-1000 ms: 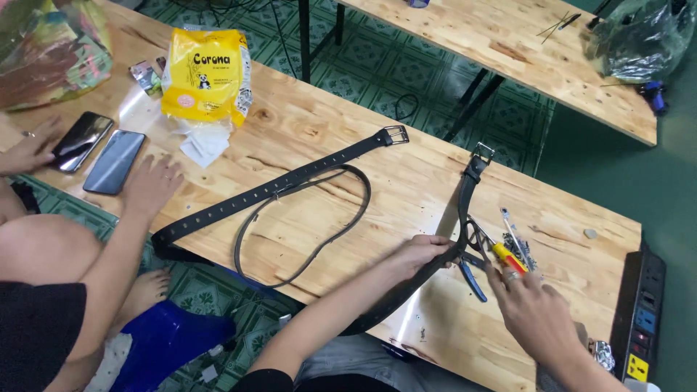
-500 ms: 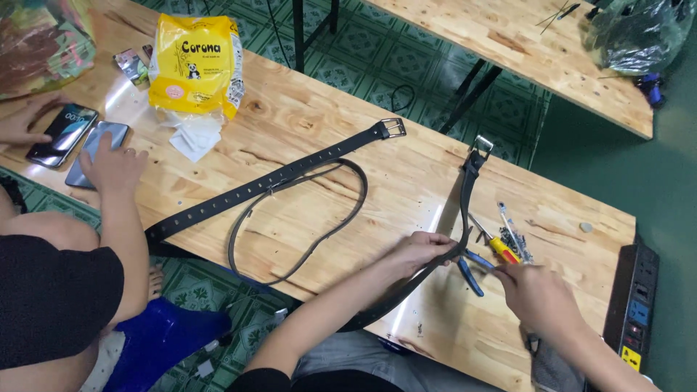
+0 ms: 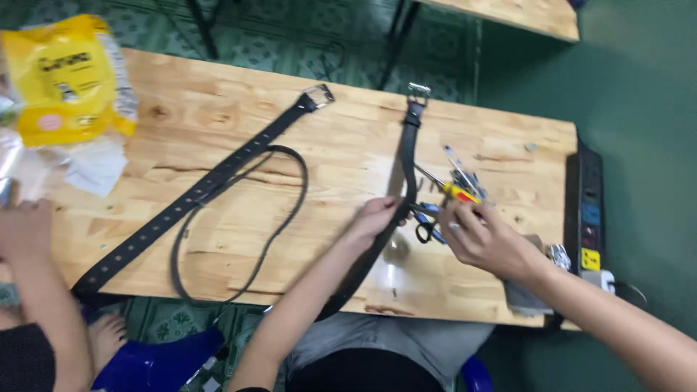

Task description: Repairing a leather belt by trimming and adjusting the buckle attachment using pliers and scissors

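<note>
Black leather belt (image 3: pixel 404 170) lies on the wooden table (image 3: pixel 348 138), pinned under the left hand (image 3: pixel 377 218)'s curled fingers; the right hand (image 3: pixel 483 239) just beside it pinches blue-handled pliers (image 3: pixel 428 221), tools (image 3: pixel 461 181) above.

On the wooden worktop (image 3: pixel 218 116) a long black studded belt (image 3: pixel 196 192) lies slantwise, a thin black strap (image 3: pixel 279 218) looped beside it. A yellow bag (image 3: pixel 65 80) sits at the far left edge above white paper (image 3: pixel 94 167). A black power strip (image 3: pixel 588 210) lines the right edge.
</note>
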